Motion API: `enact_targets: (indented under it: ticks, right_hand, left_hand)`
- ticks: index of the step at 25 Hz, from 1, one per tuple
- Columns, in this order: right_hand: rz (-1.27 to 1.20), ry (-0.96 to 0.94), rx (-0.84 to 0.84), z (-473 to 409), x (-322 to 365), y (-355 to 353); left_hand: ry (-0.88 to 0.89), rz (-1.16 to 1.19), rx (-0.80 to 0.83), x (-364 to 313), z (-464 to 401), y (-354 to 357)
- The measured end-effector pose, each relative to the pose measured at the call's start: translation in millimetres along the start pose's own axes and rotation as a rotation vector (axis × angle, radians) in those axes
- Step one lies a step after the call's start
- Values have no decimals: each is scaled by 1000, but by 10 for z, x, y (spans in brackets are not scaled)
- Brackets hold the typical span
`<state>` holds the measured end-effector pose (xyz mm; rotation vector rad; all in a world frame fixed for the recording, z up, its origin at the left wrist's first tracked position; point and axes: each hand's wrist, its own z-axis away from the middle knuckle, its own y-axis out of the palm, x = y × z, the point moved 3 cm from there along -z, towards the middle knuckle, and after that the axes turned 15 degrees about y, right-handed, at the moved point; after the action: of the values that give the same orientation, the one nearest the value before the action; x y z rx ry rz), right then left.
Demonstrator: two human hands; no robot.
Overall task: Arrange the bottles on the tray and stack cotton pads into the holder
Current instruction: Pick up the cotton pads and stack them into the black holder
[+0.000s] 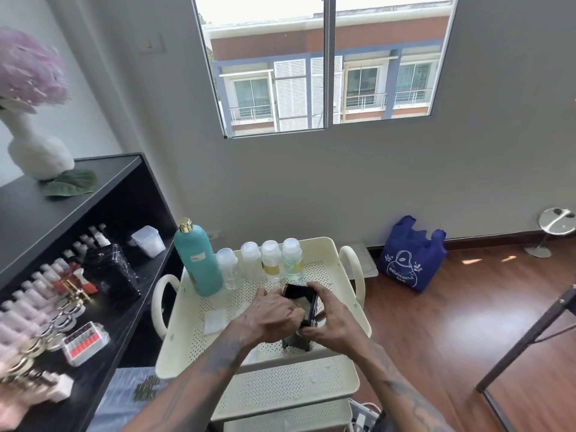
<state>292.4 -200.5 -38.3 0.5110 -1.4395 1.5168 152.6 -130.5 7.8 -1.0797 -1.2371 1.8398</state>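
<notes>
Holder (304,299) first: the dark box stands upright near the middle of the cream tray (330,247), its open mouth facing up and tipped slightly toward the camera. The left hand (274,316) comes in from 8 o'clock, fingers curled over the mouth; whether it pinches a pad there I cannot tell. The right hand (330,325) clasps the holder's side from 4 o'clock, thumb on the near face. One loose cotton pad (215,319) lies flat on the tray at 9 o'clock of the holder, nearer the left hand, with bare tray between. At 12 o'clock, four small bottles (260,260) stand in a row, the tall teal bottle (198,260) at 10 o'clock. I judge a reach for that pad would be low and sideways, well short of the bottles.
</notes>
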Motion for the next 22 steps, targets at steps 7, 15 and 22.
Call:
enact_targets:
  ticks: [7, 15, 22]
  right_hand:
    - [40, -6, -16, -17, -14, -4]
    - [55, 18, -24, -24, 11, 34]
    - [159, 67, -52, 2, 85, 16]
  left_hand:
    - [32, 276, -181, 46, 218, -313]
    - [-570, 409, -301, 957, 1014, 586]
    - [-678, 521, -384, 995, 928, 877]
